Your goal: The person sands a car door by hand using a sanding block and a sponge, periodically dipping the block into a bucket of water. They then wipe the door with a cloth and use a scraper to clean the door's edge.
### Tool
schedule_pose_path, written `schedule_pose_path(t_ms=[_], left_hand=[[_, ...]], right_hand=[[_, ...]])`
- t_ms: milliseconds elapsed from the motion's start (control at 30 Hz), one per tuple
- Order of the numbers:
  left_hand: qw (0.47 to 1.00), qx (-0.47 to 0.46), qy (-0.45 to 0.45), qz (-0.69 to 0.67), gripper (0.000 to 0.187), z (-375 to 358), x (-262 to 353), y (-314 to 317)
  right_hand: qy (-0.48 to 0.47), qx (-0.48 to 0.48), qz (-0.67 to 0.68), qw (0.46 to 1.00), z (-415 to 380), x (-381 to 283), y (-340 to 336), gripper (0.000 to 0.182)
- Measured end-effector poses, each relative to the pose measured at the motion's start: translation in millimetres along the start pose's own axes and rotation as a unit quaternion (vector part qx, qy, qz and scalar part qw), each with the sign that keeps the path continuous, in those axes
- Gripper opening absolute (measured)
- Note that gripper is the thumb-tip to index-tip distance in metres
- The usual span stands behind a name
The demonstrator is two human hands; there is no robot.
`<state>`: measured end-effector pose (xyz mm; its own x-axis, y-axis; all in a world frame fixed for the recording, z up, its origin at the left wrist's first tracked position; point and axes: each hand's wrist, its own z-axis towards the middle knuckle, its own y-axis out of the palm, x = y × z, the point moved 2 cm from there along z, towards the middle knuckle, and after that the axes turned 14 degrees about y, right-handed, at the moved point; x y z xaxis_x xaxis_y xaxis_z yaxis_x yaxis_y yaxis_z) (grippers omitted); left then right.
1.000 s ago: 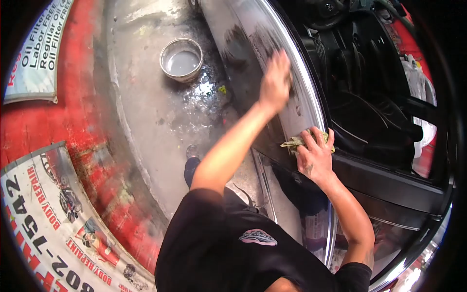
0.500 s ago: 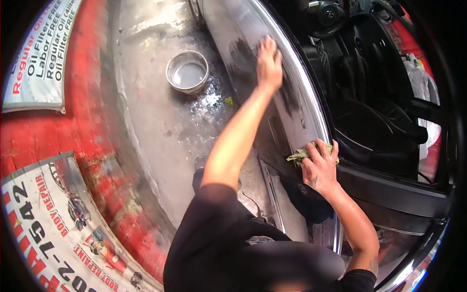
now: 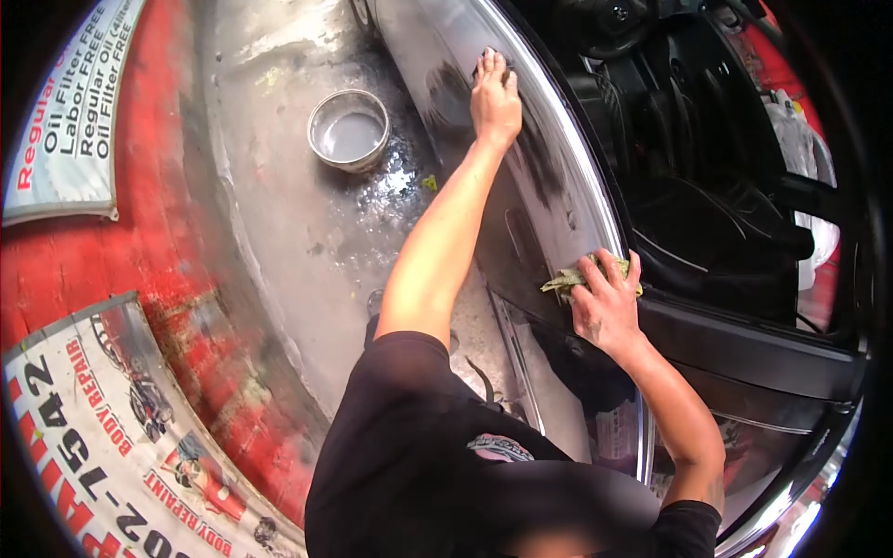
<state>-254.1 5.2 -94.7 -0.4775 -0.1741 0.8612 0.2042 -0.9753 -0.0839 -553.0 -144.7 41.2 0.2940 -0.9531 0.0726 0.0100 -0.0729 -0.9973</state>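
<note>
My left hand (image 3: 496,104) lies on the grey car door panel (image 3: 549,200), its fingers stretched toward the upper edge. A small dark patch shows beside its fingertips; whether it is a thing under them or a mark on the paint I cannot tell. Dark smears run over the panel near this hand. Lower down, my right hand (image 3: 606,307) grips a yellow-green cloth (image 3: 563,281) at the top edge of the door, beside the bright trim strip (image 3: 595,186). Folds of the cloth stick out to the left of the fingers.
A round bucket (image 3: 349,130) of greyish liquid stands on the wet concrete floor (image 3: 279,167), left of the car. Past the trim, the dark car seats (image 3: 707,214) and the steering wheel (image 3: 609,23) show. Printed banners (image 3: 70,121) hang by the red wall (image 3: 167,251).
My left hand has shifted slightly up and left along the panel. My right hand and the cloth sit slightly higher and further left. The whole view has also shifted a little.
</note>
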Motion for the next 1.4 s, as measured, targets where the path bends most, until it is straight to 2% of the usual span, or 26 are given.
schedule_pose_path(t_ms=[67, 167, 200, 267, 300, 333, 367, 433, 533, 600, 667, 767, 800, 867, 933, 1000, 1067, 1133, 1200, 1233, 1333, 1400], left_hand=[[0.999, 0.000, 0.003, 0.041, 0.054, -25, 23, 3], [0.994, -0.062, 0.086, 0.039, 0.061, -156, 85, 6], [0.993, -0.080, 0.087, 0.015, 0.067, -191, 102, 8], [0.985, -0.094, 0.141, 0.003, 0.068, -173, 79, 2], [0.983, -0.080, 0.168, 0.005, 0.066, -142, 56, 2], [0.989, -0.048, 0.141, 0.020, 0.059, -98, 40, 1], [0.998, -0.011, 0.062, -0.001, 0.054, -59, 23, 1], [0.999, -0.004, 0.003, 0.036, 0.054, -17, 1, 4], [0.997, -0.027, 0.027, 0.062, 0.055, -84, 49, 3], [0.996, -0.056, 0.065, 0.018, 0.057, -174, 91, 5], [0.989, -0.109, 0.094, 0.018, 0.069, -224, 109, 3], [0.982, -0.098, 0.162, 0.014, 0.071, -161, 65, -5], [0.994, -0.052, 0.094, -0.001, 0.062, -121, 55, -9], [0.999, -0.030, -0.002, 0.017, 0.052, -60, 20, -11], [0.999, -0.045, -0.004, 0.016, 0.052, -56, 21, -20], [0.994, -0.047, -0.053, -0.084, 0.050, -80, 28, -29], [0.984, -0.062, -0.091, -0.139, 0.052, -129, 42, -44], [0.961, -0.035, -0.178, -0.208, 0.052, -179, 50, -50], [0.958, -0.046, -0.221, -0.180, 0.051, -222, 73, -64], [0.960, -0.046, -0.210, -0.182, 0.050, -250, 69, -61], [0.945, -0.067, -0.256, -0.190, 0.052, -288, 90, -81], [0.947, -0.072, -0.250, -0.187, 0.053, -308, 83, -82]], right_hand=[[0.000, 0.004, 0.008, 1.000, -4, -3, 0, 0.017], [0.002, 0.003, 0.005, 1.000, -2, -4, -1, 0.015], [0.003, 0.000, 0.004, 1.000, -1, -2, 0, 0.015], [0.008, 0.002, 0.001, 1.000, -1, 0, 0, 0.015], [0.005, 0.003, 0.002, 1.000, -2, -1, 1, 0.015], [0.004, 0.005, 0.002, 1.000, 2, -2, 4, 0.015], [0.003, 0.009, 0.006, 1.000, 1, -2, 5, 0.015], [-0.004, 0.020, -0.001, 1.000, -3, -3, 3, 0.015], [-0.004, 0.027, -0.001, 1.000, -4, -3, 4, 0.014], [-0.002, 0.022, -0.003, 1.000, -5, -2, 6, 0.013], [-0.007, 0.026, -0.017, 0.999, -4, -1, 6, 0.012], [-0.013, 0.022, -0.038, 0.999, -3, -5, 6, 0.018], [-0.016, 0.035, -0.055, 0.998, -3, -9, 4, 0.021], [-0.032, 0.037, -0.077, 0.996, -3, -10, 7, 0.021], [-0.046, 0.050, -0.104, 0.992, 0, -12, 10, 0.022], [-0.065, 0.048, -0.144, 0.986, 16, -12, 5, 0.020], [-0.077, -0.011, -0.195, 0.978, 48, -5, 17, 0.020], [-0.131, 0.072, -0.230, 0.962, 103, 2, 29, 0.022], [-0.115, 0.047, -0.216, 0.968, 164, -3, 32, 0.019], [-0.125, 0.064, -0.238, 0.961, 195, -2, 38, 0.019], [-0.133, 0.080, -0.250, 0.956, 272, -3, 52, 0.020], [-0.125, 0.093, -0.276, 0.948, 298, -11, 49, 0.022]])
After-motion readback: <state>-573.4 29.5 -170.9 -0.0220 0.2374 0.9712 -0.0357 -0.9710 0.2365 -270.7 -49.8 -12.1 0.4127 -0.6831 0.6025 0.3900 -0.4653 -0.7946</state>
